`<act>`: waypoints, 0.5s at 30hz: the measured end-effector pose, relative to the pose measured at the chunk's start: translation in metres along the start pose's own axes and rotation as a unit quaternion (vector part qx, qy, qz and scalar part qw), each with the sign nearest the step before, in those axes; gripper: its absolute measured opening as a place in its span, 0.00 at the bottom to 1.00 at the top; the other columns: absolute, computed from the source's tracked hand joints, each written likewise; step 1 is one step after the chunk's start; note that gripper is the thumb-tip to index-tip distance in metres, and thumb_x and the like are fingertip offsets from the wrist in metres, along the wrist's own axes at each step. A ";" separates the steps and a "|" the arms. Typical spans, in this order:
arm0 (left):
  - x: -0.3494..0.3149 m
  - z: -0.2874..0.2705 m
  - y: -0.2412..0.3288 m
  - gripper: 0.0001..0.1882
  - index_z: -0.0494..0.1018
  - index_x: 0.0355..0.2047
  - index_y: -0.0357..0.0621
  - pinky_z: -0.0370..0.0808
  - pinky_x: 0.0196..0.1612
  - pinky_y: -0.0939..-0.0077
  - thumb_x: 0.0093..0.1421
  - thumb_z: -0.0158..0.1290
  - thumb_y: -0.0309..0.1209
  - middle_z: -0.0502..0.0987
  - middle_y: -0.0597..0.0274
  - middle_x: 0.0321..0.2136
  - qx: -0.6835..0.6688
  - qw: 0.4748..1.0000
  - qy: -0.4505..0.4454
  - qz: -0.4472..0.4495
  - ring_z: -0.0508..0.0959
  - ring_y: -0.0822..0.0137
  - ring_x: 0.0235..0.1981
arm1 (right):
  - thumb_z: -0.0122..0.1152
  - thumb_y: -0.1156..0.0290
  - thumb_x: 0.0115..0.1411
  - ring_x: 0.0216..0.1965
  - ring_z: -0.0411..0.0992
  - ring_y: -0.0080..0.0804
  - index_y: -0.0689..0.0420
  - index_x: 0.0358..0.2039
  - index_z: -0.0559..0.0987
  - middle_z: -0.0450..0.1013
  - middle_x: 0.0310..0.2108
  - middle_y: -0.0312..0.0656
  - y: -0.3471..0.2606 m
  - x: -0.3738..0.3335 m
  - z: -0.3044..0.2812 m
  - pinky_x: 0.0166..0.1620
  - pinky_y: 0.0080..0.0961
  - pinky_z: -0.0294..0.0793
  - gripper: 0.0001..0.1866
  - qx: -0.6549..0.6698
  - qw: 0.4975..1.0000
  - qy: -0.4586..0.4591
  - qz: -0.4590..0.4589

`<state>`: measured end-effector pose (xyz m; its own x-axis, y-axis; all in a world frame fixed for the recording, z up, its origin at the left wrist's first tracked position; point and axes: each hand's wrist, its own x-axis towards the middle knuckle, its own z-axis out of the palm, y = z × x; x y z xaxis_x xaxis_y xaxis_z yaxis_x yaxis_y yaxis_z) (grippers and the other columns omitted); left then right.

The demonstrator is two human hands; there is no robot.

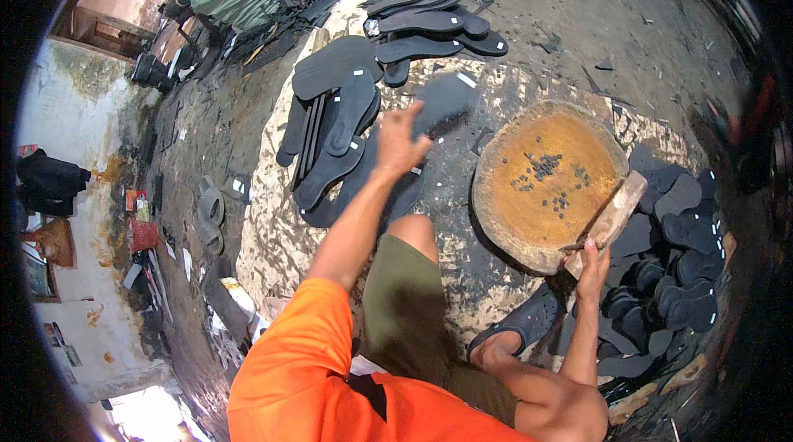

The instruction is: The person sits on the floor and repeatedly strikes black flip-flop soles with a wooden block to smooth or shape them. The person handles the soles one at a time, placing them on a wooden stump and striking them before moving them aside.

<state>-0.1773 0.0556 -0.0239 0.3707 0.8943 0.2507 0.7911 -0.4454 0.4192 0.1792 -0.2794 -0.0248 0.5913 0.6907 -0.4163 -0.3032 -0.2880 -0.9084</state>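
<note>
My left hand (402, 143) reaches forward with its fingers apart. Just beyond its fingertips is a dark sole (446, 103), smeared by motion, with a small white label at its far end. Whether the fingertips still touch it is hard to see. At the near right rim of a round wooden block (504, 169), my right hand (591, 270) is closed around a wooden mallet (615, 212); the mallet's thick head lies against the rim. Small black cut bits (545, 166) are scattered over the block's orange-brown top.
Labelled black soles (351, 107) lie in a pile ahead on the left, with more soles (421, 22) behind them. Another heap of soles (690, 268) stands right of the block. Sandals (211, 211) rest on the floor at left. My foot wears a dark clog (533, 318).
</note>
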 end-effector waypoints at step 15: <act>-0.162 -0.147 -0.176 0.38 0.65 0.61 0.36 0.66 0.62 0.51 0.53 0.67 0.37 0.73 0.40 0.54 0.120 0.985 -0.028 -0.123 0.71 0.41 0.58 | 0.58 0.57 0.69 0.32 0.77 0.35 0.60 0.64 0.64 0.71 0.42 0.43 0.002 -0.004 0.012 0.35 0.36 0.80 0.30 0.004 1.000 0.026 -0.007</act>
<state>-0.4484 -0.0170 -0.0098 0.1739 0.9780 0.1153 0.9502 -0.1974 0.2411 0.1671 -0.2748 -0.0241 0.6338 0.6588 -0.4054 -0.3001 -0.2737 -0.9138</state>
